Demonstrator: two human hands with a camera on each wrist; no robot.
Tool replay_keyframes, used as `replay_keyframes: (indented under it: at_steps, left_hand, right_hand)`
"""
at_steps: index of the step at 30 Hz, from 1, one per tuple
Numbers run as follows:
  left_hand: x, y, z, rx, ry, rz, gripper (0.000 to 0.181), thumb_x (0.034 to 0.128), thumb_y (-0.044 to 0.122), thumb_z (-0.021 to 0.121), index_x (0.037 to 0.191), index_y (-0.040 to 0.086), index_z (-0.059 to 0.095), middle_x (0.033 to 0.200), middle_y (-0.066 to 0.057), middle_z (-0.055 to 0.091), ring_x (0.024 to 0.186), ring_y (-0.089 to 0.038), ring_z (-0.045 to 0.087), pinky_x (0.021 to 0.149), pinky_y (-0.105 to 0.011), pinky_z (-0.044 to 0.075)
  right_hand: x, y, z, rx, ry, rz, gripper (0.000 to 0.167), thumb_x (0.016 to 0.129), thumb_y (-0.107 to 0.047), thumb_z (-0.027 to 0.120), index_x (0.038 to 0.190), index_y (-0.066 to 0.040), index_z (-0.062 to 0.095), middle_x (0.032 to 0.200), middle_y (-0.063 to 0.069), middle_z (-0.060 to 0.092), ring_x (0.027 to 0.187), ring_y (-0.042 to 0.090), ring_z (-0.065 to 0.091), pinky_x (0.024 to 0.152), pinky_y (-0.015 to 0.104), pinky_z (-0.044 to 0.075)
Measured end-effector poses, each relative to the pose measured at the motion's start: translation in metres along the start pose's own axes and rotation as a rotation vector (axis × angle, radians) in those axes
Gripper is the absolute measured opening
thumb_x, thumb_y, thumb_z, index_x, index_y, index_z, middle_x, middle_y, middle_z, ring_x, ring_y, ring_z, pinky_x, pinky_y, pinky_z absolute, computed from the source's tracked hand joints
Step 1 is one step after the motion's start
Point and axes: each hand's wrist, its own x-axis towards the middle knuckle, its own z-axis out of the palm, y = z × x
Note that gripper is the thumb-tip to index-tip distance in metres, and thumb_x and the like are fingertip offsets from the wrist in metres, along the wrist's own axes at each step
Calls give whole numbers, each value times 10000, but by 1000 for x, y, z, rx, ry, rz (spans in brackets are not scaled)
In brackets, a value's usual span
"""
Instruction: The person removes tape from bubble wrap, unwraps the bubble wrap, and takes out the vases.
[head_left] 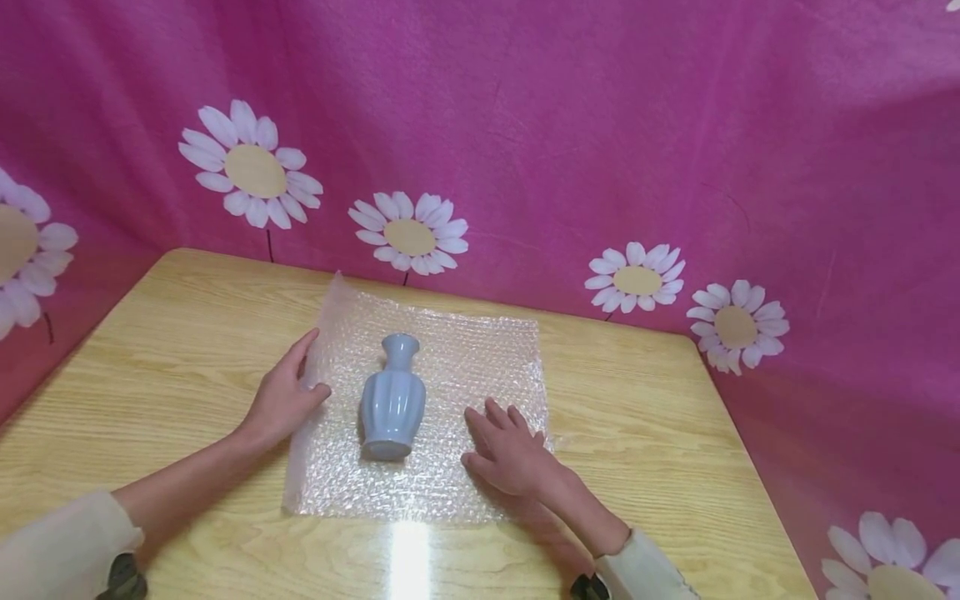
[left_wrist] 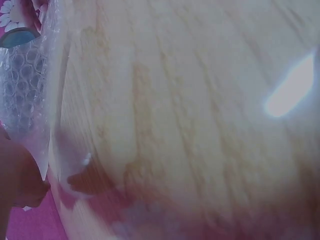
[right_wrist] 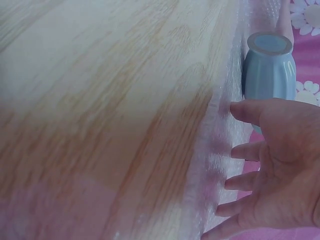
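A pale blue-grey ribbed vase lies on its side on a sheet of bubble wrap, its neck toward the back of the table. My left hand grips the sheet's raised left edge, with the thumb over the wrap; part of its fingers is hidden. To the right of the vase, my right hand is spread with palm down over the wrap's right part. Its separate fingers show in the right wrist view, close to the vase's base. Whether they touch the sheet I cannot tell.
A wood-grain table carries everything. Behind it and at both sides hangs a magenta cloth with white daisies. Bright light reflects off the tabletop near the front.
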Motion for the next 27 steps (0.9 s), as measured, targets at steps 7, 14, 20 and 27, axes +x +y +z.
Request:
replay_keyframes:
  at_steps: [7,14,20,27]
  left_hand:
    - [-1,-2,-1,81,38,99,849,785,-48,594,1555,-22,238,1566,-309,237,1420,-496,234,1138,-624,223]
    - [-2,-7,-1,154,61,186,843,763,-63,603,1543,-22,287,1599,-243,222,1453,-455,188,1138,-645,190]
    - [-3,-12,-4,212,50,252,760,753,-77,607,1480,-64,388,1551,-254,324,1439,-449,237,1145,-617,212]
    - [0,-13,-9,303,-2,333,575,796,-93,603,1366,-83,528,1470,-247,445,1390,-450,335,1134,-577,272]
  right_hand:
    - [0,0,-1,-5,1,-9,637,994,-381,576,1550,-144,374,1606,203,240,1399,559,217,913,852,266]
    - [-1,-1,-1,3,-4,1,646,990,-388,580,1551,-145,372,1607,208,232,1397,572,206,915,859,247]
    - [-1,-1,-1,11,-1,11,654,984,-381,596,1549,-135,377,1604,210,241,1397,569,210,917,859,243]
    - [0,-1,-1,4,2,19,653,985,-386,592,1551,-143,376,1606,201,243,1405,554,209,930,849,247]
